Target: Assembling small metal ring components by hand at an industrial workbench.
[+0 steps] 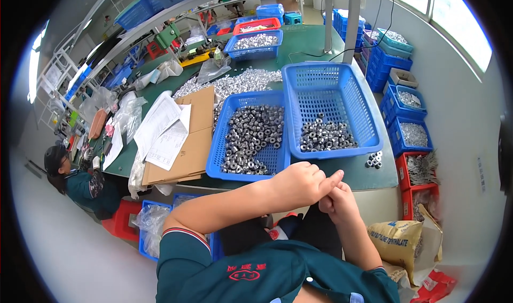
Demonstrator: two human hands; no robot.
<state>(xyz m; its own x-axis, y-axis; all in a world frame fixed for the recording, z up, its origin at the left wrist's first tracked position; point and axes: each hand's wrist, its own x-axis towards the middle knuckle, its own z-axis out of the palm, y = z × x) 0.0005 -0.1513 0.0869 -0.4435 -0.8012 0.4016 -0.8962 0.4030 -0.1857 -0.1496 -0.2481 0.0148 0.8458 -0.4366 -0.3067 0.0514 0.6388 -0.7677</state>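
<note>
The person's left hand (299, 184) and right hand (340, 202) meet in front of the chest, just above the near edge of the green table (374, 181). The left hand is folded, palm down, with its index finger pointing right across the curled fingers of the right hand. Whether either grip pinches something small or is simply pressed together, I cannot tell (the knuckles hide the fingertips). Low on the right, a yellow sack (394, 238) stands beside the table.

Just beyond the hands, a small cluster of metal rings (374, 160) sits near the table's right edge. To its left is the right-hand blue basket (331, 155), with dark rings (327, 136) gathered at its near end and its far end bare. Touching it on the left is another blue basket (239, 176), more thickly filled with rings of the same kind. Left of that lie flattened cardboard (201, 125) and loose papers (170, 144); a co-worker (80, 188) in a dark cap sits farther left.

Behind the baskets, a wide heap of shiny metal pieces (243, 82) spreads over the table. Farther back come a third blue basket (251, 52) of silvery parts and a red tray (271, 23).
</note>
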